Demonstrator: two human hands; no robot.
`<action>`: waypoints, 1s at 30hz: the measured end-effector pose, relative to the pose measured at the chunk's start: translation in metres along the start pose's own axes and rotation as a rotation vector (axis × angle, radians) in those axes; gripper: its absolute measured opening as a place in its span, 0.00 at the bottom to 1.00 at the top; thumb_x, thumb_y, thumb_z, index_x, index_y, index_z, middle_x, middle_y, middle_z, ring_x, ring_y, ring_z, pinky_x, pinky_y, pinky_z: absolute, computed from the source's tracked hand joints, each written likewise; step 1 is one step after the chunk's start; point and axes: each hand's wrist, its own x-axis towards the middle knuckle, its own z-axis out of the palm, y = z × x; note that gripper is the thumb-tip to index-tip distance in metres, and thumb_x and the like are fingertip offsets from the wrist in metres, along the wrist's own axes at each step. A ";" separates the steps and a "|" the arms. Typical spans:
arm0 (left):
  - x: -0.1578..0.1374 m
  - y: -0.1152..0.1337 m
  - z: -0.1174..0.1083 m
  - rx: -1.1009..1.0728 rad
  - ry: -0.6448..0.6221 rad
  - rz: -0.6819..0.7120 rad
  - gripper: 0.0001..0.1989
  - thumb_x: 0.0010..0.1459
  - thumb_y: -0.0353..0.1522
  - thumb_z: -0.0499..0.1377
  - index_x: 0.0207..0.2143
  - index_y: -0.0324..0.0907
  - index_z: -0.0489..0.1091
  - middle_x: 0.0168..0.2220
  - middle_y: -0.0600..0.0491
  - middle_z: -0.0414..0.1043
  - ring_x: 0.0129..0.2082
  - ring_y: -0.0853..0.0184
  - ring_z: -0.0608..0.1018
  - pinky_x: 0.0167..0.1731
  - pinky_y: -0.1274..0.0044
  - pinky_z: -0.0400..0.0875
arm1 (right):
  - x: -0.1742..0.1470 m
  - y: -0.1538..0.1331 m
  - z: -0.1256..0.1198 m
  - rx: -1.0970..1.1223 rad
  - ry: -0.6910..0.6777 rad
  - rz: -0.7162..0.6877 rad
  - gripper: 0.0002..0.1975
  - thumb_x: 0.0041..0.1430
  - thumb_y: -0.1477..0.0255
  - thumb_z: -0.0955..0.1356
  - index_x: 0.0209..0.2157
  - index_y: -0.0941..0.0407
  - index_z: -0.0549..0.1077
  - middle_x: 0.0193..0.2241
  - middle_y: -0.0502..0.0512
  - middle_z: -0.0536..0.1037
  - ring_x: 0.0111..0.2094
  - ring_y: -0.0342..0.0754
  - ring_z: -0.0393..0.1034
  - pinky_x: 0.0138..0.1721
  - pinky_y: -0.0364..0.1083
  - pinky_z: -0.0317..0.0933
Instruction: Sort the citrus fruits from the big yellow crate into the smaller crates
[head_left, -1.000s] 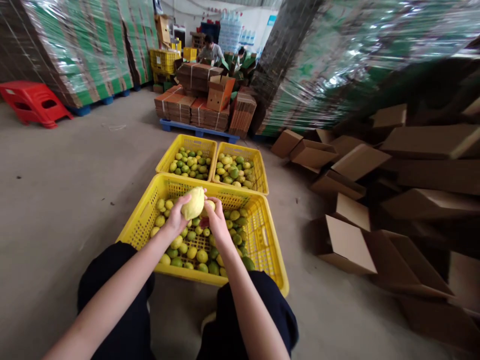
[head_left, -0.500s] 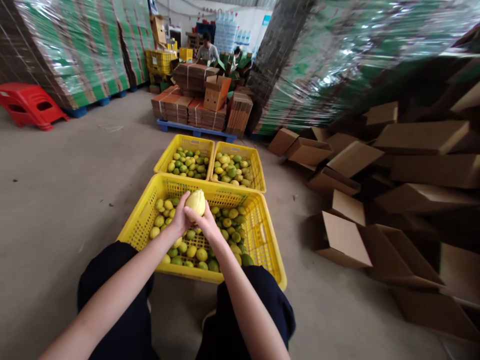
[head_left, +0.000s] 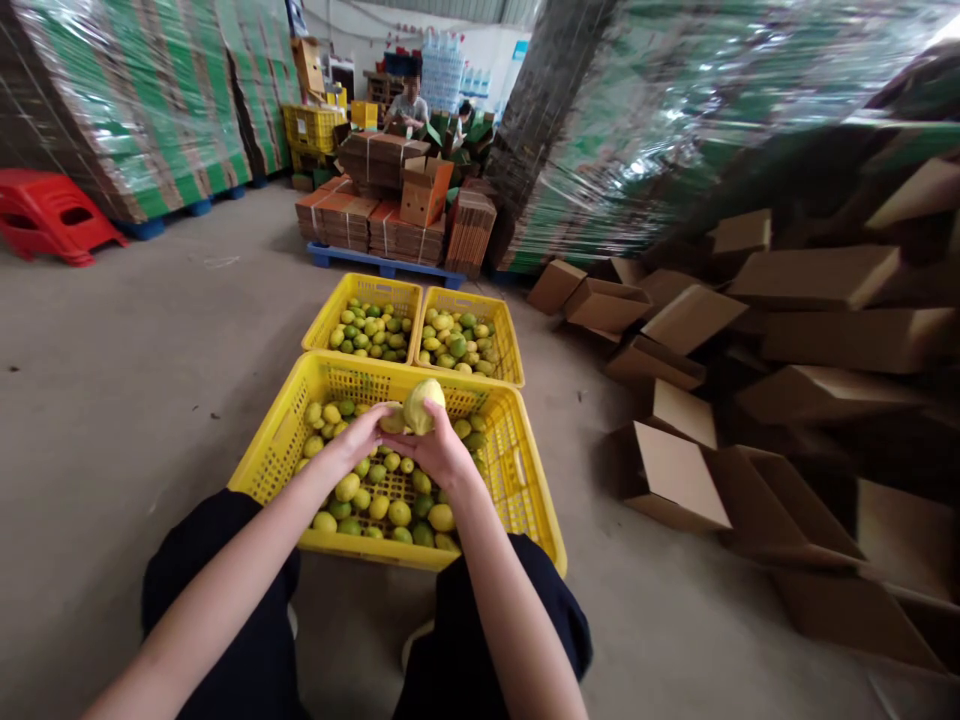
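Over the large yellow crate, both my hands are raised close together. My right hand grips a big pale yellow lemon, its fingers curled about the side and underside. Just left of it, my left hand holds a second yellow lemon that is partly covered by the fingers. The fingertips of the two hands meet or nearly meet below the fruit. Loose yellow and green lemons lie on the crate's slotted floor beneath; my forearms and hands hide part of them.
Two smaller yellow crates of lemons, left and right, stand against the far side. Beyond them is a blue pallet of flattened cartons. Open cardboard boxes pile up at right; a red stool stands left. A person is behind.
My right hand has shifted right with the big lemon and turned it. The left hand has drawn apart from it, and a second lemon now shows in its fingers. The view shifted slightly.
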 end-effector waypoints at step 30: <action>-0.042 0.029 0.019 0.319 0.109 0.539 0.28 0.39 0.27 0.74 0.46 0.46 0.76 0.49 0.50 0.72 0.49 0.60 0.76 0.51 0.72 0.72 | -0.007 -0.003 -0.026 -0.698 0.298 -0.719 0.34 0.41 0.72 0.76 0.51 0.50 0.66 0.50 0.57 0.72 0.50 0.57 0.69 0.54 0.58 0.63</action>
